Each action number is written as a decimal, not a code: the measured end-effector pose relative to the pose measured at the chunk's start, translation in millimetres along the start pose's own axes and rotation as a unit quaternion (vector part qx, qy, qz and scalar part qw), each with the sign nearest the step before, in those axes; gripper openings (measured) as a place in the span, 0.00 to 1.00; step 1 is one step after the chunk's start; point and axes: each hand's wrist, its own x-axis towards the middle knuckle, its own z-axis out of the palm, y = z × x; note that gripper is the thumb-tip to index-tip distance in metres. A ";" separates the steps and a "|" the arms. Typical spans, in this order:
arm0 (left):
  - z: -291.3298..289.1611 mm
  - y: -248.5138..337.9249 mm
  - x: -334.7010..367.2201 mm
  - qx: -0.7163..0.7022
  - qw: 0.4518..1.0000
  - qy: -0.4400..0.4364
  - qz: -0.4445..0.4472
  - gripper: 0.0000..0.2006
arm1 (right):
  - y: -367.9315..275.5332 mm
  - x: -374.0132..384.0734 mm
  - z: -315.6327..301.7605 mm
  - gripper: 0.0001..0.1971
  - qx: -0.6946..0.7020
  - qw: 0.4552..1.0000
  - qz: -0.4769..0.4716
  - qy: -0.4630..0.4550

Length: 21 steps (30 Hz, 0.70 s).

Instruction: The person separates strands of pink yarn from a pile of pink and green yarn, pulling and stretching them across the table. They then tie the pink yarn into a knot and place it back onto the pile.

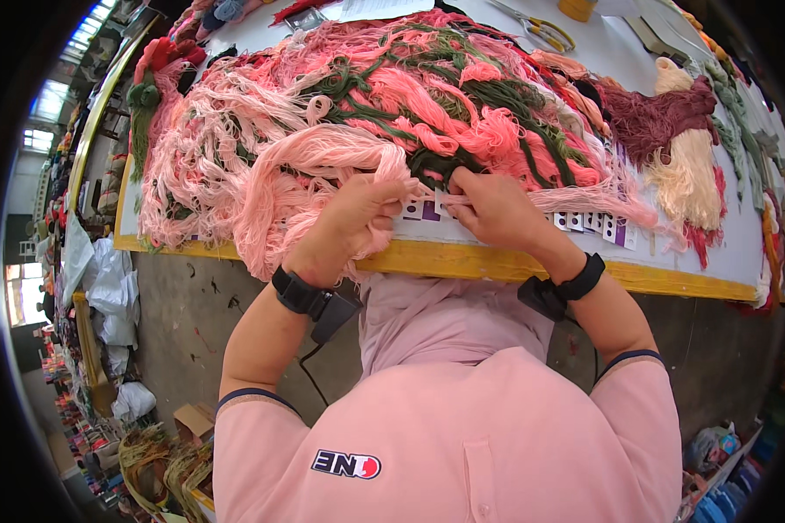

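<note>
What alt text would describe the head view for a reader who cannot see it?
A person's left hand and right hand pinch pale pink yarn strands at the near edge of a white worktable with a yellow rim. A big pile of pink, salmon and dark green yarn skeins covers the table; scissors lie at the far side.

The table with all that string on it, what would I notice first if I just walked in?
Probably the huge heap of pink yarn, tangled with dark green strands, spread over the white table with its yellow edge. At the near edge, the left hand and right hand pinch pale strands beside small purple and white tags. Farther right lie a maroon yarn bundle and a cream yarn bundle.
</note>
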 end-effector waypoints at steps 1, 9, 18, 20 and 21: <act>-2.0 -0.9 4.6 0.000 1.000 0.001 -0.001 0.08 | 1.4 1.0 0.2 0.11 0.001 1.000 0.000 -0.001; 12.1 -5.9 21.5 0.420 0.804 -0.134 0.399 0.13 | 27.7 19.2 -0.8 0.15 0.353 0.926 0.134 0.010; -8.4 -25.0 32.7 0.489 0.787 -0.189 0.325 0.14 | 13.7 7.9 2.4 0.09 0.118 0.990 0.074 -0.007; -5.0 -16.8 30.8 0.447 0.820 -0.192 0.301 0.15 | 4.6 12.4 -8.8 0.07 0.187 0.972 0.128 -0.068; -5.8 -13.9 31.5 0.396 0.856 -0.203 0.264 0.16 | 0.4 16.8 -13.9 0.06 0.206 0.964 0.139 -0.092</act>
